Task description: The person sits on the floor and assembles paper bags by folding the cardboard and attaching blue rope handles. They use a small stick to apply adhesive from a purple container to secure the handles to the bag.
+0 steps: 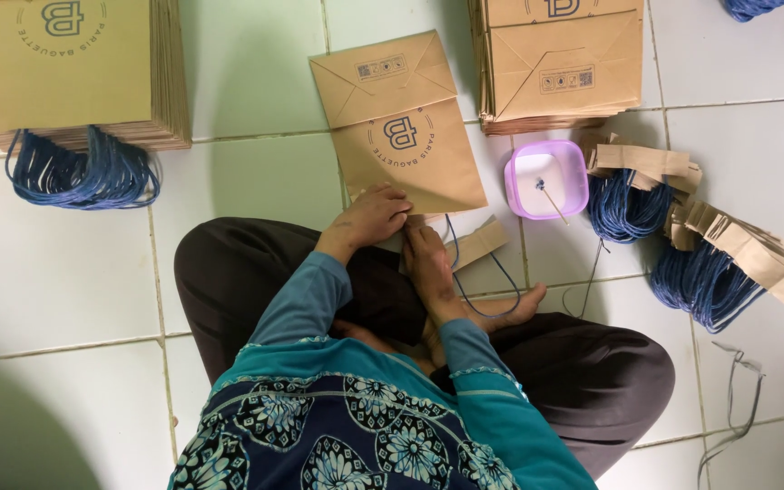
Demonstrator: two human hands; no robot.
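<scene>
A flat brown paper bag (pixel 401 127) lies on the tiled floor in front of my crossed legs, its open end toward me. My left hand (pixel 369 220) presses its fingers on the bag's near edge. Beside it, my right hand (pixel 428 263) pushes down at the same edge, next to a brown paper strip (pixel 478 243) carrying a blue cord handle (pixel 492 295) that loops over my leg. Whether either hand pinches the bag is hidden by the fingers.
A stack of finished bags with blue handles (pixel 74 82) sits at the far left. A stack of flat bags (pixel 560 63) lies at the far right. A pink-rimmed tub (pixel 546 180) with a stick stands by bundles of blue cord handles (pixel 682 245).
</scene>
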